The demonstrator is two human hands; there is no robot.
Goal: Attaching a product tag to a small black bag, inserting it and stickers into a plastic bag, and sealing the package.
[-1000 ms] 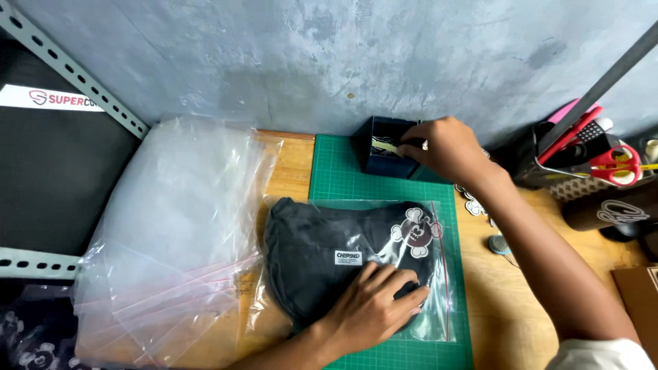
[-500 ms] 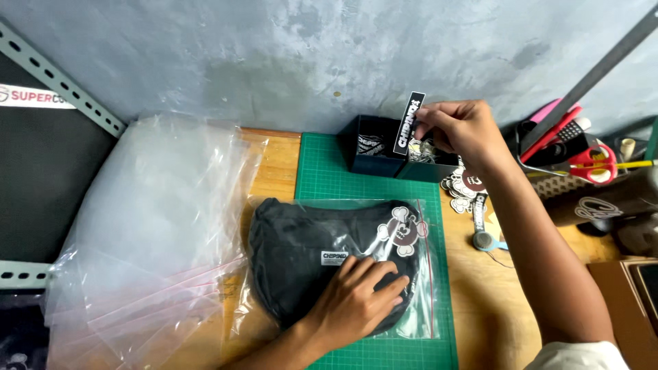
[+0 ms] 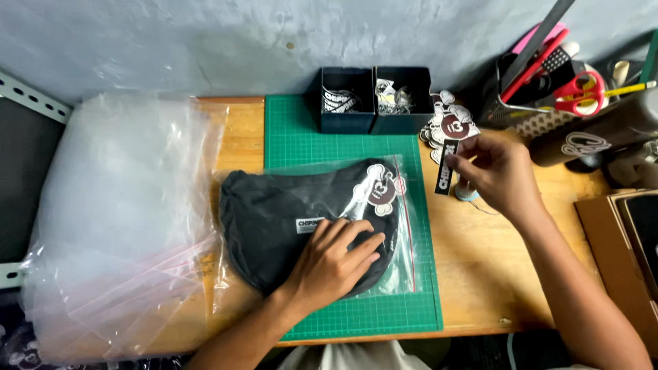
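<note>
black and narrow, a sticker strip (image 3: pixel 447 166) hangs pinched between thumb and fingertips of the right hand (image 3: pixel 499 177), the fingers closed lightly on its upper end so it dangles clear of the wood. just beyond those fingers lies a loose heap of round stickers (image 3: pixel 449 123), and past that two dark open boxes (image 3: pixel 373 99) against the wall, likely kept there within easy reach. the left hand (image 3: pixel 336 260) lies flat with fingers spread, gripping nothing, pressing on a clear zip bag (image 3: pixel 404 226) that holds a folded black garment (image 3: pixel 274 219); the palm seems to pin the slippery plastic in place. under it is a green cutting mat (image 3: pixel 295 137) on the wooden table (image 3: pixel 480 274). left of that hand sits a stack of empty clear bags (image 3: pixel 116 219). far off to the right, beyond the pinching fingers, stands a holder with red scissors (image 3: pixel 582 89).
</note>
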